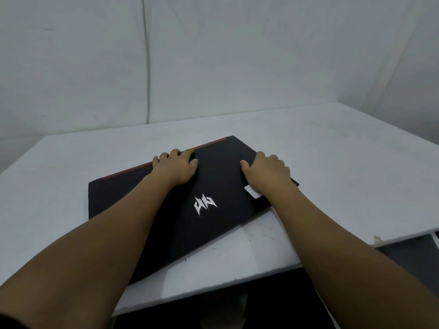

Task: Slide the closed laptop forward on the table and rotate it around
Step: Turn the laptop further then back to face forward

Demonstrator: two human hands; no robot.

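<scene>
Presently the closed laptop (185, 205) lies flat on the white table (332, 150), occupying the centre of the frame and set at a skew: its long axis runs from the lower left toward the upper right, and the red-trimmed edge (166, 160) faces the upper left. One near corner sits close to the table's front edge at lower centre, under the left forearm.

Left hand (175, 168): palm down on the lid, fingers curled over the red-trimmed far edge, thumb laid flat on the lid toward the centre. Right hand (267, 170): palm down on the lid near the right-hand short side, fingers bent over that edge, thumb spread inward. Neither hand pinches anything; both press and hook. A small white sticker (253, 192) shows at the heel of the right hand. A silver logo (205, 205) sits mid-lid, between and below the two hands.

Assessment: the bulk of the machine lies toward the lower left of both hands, so the grip is offset toward the far right end. Rotation would likely pivot about that end, with the left hand drawing the long edge and the right steering the short side. Both hands reach about equally far up the frame.

Risk noted: the near corner may overhang the front edge during the turn. Clear tabletop remains at upper right.
</scene>
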